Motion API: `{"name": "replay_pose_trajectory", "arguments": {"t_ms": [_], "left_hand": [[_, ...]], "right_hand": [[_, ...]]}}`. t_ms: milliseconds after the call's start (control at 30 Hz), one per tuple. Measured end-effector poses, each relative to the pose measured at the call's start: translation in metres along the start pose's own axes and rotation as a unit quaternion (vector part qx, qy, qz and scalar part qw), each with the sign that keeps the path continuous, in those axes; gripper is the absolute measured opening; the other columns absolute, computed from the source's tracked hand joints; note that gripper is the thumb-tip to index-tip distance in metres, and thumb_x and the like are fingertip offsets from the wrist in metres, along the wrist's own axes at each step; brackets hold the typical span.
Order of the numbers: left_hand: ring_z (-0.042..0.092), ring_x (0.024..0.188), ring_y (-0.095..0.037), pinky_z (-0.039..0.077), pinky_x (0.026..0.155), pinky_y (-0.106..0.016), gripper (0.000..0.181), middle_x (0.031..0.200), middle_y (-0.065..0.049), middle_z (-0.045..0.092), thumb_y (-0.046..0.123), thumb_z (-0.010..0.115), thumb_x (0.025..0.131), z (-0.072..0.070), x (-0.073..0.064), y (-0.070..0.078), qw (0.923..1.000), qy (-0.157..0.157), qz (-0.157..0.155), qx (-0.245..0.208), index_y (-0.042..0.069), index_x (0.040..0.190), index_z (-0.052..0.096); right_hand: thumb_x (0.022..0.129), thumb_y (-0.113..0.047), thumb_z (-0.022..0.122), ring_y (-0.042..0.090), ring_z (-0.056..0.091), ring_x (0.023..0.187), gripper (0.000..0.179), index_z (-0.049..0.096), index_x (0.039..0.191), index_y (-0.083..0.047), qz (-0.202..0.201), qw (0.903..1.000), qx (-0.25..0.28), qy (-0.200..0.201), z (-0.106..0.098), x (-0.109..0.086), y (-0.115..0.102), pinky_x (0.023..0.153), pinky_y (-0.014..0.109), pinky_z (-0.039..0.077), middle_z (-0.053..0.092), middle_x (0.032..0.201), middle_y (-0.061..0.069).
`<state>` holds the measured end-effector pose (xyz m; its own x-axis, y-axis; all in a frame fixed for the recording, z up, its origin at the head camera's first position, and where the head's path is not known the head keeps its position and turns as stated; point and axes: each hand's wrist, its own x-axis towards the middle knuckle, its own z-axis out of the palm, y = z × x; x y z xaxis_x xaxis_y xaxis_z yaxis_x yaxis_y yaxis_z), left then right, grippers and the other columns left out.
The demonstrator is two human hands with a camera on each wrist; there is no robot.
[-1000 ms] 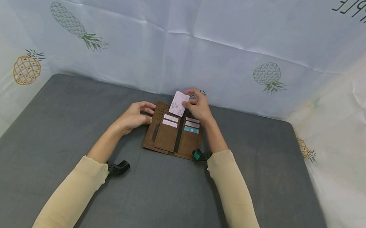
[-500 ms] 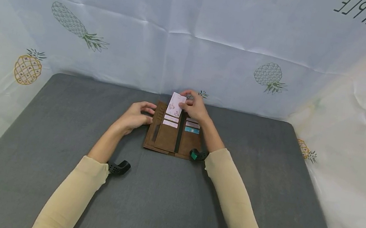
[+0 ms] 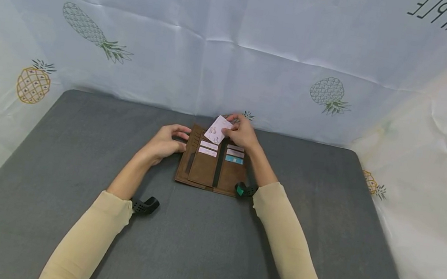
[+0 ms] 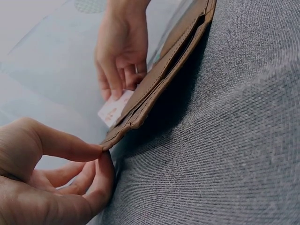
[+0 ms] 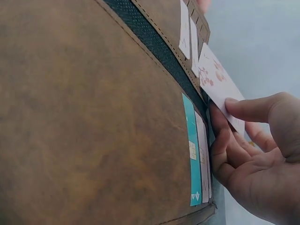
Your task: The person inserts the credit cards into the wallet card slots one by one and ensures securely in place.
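A brown wallet [image 3: 203, 170] lies spread on the grey table, its two halves parted by a dark strip. My left hand [image 3: 165, 143] pinches the wallet's left edge between thumb and fingers, as the left wrist view shows up close. Between thumb and fingers, my right hand [image 3: 243, 134] holds a pale pink card [image 3: 217, 130] with a floral print, tilted at the top of the wallet's left half. In the right wrist view the card [image 5: 220, 84] has one corner close to the slots; whether it touches them I cannot tell.
Two pink-white cards [image 3: 207, 151] show in the left half's slots. The right half holds a teal card [image 3: 234, 159] below pale ones. Behind the grey table [image 3: 198, 251] hangs a white cloth [image 3: 266, 30] printed with pineapples.
The pink card first went left and down towards the left slots, standing straighter, then came back slightly right and tilted more. My left hand has kept its place on the wallet.
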<state>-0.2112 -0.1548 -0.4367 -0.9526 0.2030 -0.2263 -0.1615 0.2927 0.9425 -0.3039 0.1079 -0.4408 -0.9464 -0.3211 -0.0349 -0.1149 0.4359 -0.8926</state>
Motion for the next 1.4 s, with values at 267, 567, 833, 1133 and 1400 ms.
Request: {"name": "replay_pose_trajectory", "arguments": {"t_ms": [267,567,833,1133,1400], "left_hand": [[0.066,0.124,-0.041,0.053,0.084,-0.022,0.064,0.148,-0.029,0.052,-0.014,0.059,0.098,0.0005,-0.0010,0.0010,1.0000,0.004,0.005,-0.003,0.000,0.160,0.048],[0.067,0.124,-0.042,0.054,0.084,-0.023,0.064,0.149,-0.029,0.053,-0.015,0.059,0.098,0.0013,-0.0012,0.0019,1.0000,0.003,0.005,-0.004,0.001,0.159,0.048],[0.065,0.126,-0.043,0.055,0.089,-0.027,0.064,0.149,-0.029,0.051,-0.015,0.058,0.099,0.0003,0.0000,0.0009,1.0000,0.002,0.002,-0.009,0.001,0.160,0.048],[0.064,0.131,-0.045,0.056,0.092,-0.030,0.065,0.151,-0.029,0.051,-0.014,0.058,0.099,0.0007,0.0005,0.0013,1.0000,0.000,0.000,-0.008,0.002,0.161,0.047],[0.065,0.126,-0.043,0.055,0.088,-0.026,0.065,0.150,-0.029,0.052,-0.015,0.057,0.098,0.0011,0.0006,0.0011,1.0000,0.005,0.001,-0.005,0.001,0.160,0.048]], "right_hand": [[0.101,-0.002,0.074,0.009,0.072,0.074,0.040,0.055,0.136,0.003,0.015,0.9994,0.018,-0.027,-0.0001,0.0004,-0.0024,0.071,0.025,0.051,0.073,0.077,-0.001],[0.102,0.001,0.072,0.010,0.071,0.073,0.037,0.058,0.136,0.001,0.008,0.9986,0.032,-0.042,-0.0030,0.0000,-0.0021,0.072,0.027,0.050,0.068,0.072,-0.005],[0.102,0.000,0.072,0.014,0.073,0.078,0.037,0.060,0.138,-0.001,-0.007,0.9981,0.030,-0.053,-0.0055,0.0003,-0.0002,0.070,0.028,0.050,0.070,0.074,0.002],[0.102,0.000,0.073,0.010,0.063,0.067,0.037,0.063,0.137,-0.001,-0.018,0.9972,0.035,-0.063,-0.0046,-0.0004,-0.0009,0.065,0.027,0.042,0.066,0.070,0.004],[0.102,0.001,0.072,0.009,0.038,0.056,0.035,0.064,0.136,0.001,-0.035,0.9946,0.005,-0.098,-0.0036,0.0003,-0.0024,0.063,0.027,0.035,0.057,0.063,0.000]]}}
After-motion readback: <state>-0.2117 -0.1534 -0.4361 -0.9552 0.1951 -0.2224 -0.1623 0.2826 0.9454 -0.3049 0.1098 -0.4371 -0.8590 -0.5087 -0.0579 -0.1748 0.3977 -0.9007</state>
